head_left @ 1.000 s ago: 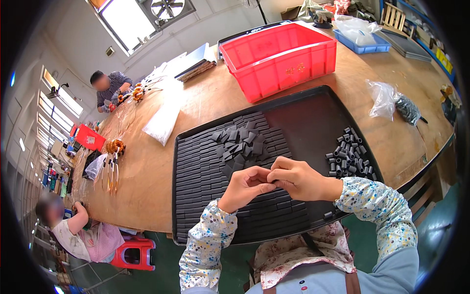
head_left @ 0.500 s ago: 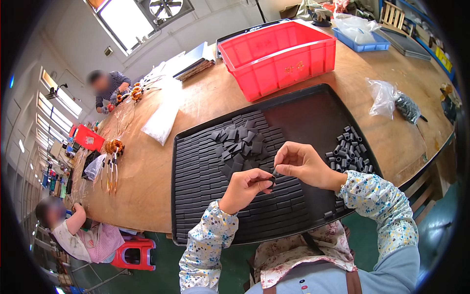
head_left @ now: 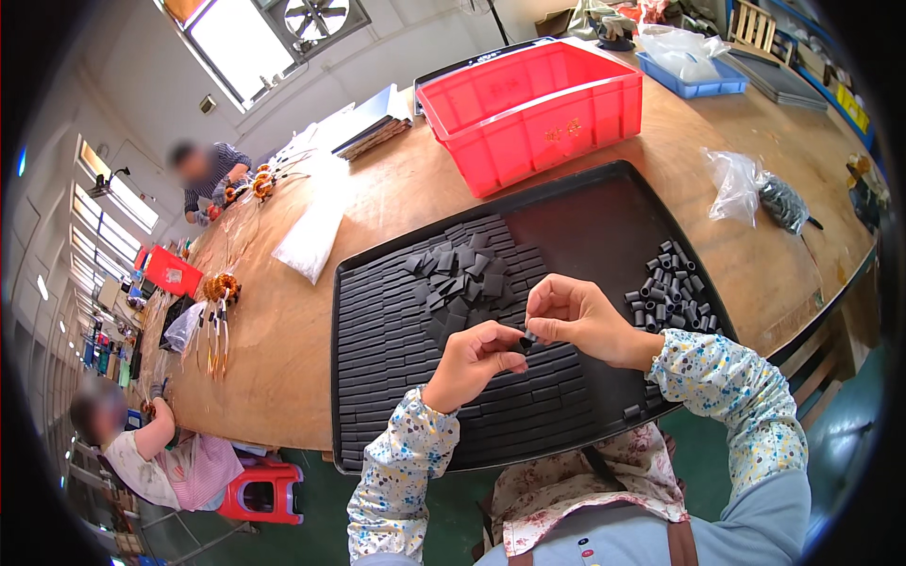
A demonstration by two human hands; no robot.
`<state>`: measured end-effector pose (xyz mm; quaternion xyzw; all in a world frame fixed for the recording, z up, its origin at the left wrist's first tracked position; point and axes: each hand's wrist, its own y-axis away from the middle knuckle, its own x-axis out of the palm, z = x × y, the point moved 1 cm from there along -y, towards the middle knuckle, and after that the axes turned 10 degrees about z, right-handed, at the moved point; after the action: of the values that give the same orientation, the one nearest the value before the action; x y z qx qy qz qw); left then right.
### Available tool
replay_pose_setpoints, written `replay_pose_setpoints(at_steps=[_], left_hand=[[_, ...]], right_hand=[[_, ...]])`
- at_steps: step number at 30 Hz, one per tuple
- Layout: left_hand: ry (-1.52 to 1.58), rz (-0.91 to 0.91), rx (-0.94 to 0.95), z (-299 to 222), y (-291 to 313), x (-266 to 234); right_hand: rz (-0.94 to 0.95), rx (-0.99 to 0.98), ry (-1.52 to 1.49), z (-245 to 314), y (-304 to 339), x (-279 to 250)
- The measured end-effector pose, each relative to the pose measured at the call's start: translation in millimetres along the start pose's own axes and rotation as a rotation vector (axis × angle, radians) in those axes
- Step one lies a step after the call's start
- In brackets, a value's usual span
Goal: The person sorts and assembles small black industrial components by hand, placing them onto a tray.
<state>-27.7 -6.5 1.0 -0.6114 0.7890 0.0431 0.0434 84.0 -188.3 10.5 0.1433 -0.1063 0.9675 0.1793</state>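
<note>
Reference landmark: the black rectangular shallow tray (head_left: 595,217).

Markings: the deep red plastic bin (head_left: 500,156), beyond the tray, bears yellowish characters on its near wall. The red box (head_left: 162,267), far left of the tray, carries a pale label, too small to read from where I stand.

Hands: over the tray, the left hand (head_left: 478,360) and right hand (head_left: 582,323) pinch one small dark piece (head_left: 528,341) between their fingertips. The fingers cover most of it; its exact shape cannot be told.

Tray contents: flat black rectangular pieces (head_left: 462,274) lie heaped on close-set rows at left; short black tubes (head_left: 672,291) lie at right. The patterned right sleeve (head_left: 727,387) hides the tray's near right corner.
</note>
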Motion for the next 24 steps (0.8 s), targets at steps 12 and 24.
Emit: replay_pose_setpoints(at_steps=[12,24], left_hand=[[0.175,0.031,-0.019,-3,-2,2],[-0.982,-0.285,0.284,2,-7,-13]], right_hand=[[0.063,-0.322,0.736,5,2,2],[-0.534,-0.030,0.741,17,-84,-72]])
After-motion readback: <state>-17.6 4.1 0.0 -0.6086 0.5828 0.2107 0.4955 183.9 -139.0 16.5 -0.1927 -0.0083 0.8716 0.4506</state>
